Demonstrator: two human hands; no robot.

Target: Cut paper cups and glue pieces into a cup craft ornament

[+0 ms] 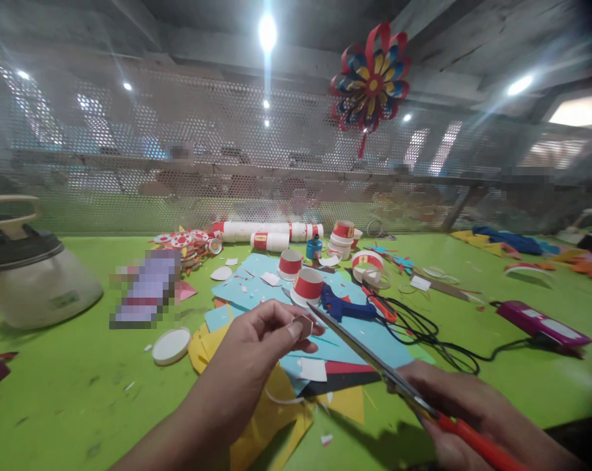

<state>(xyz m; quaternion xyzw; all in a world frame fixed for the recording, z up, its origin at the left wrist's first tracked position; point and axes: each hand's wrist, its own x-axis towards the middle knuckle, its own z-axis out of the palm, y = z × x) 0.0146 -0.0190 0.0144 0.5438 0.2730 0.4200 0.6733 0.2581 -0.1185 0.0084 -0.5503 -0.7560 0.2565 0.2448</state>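
Note:
Pinched between the fingertips of my left hand is a small piece of card, greyish on the side that shows. My right hand is wrapped round a pair of scissors with orange-red handles. The blades point up and left, past the card, and their tips stand a little apart near a red and white paper cup. Light blue paper sheets lie beneath both hands, with yellow paper nearer to me and small white scraps about.
A blue glue gun with a black cord lies beyond the scissors. A purple power strip is at the right, a large jug at the left. Stacked cups line the back by a perforated screen; a paper flower hangs above.

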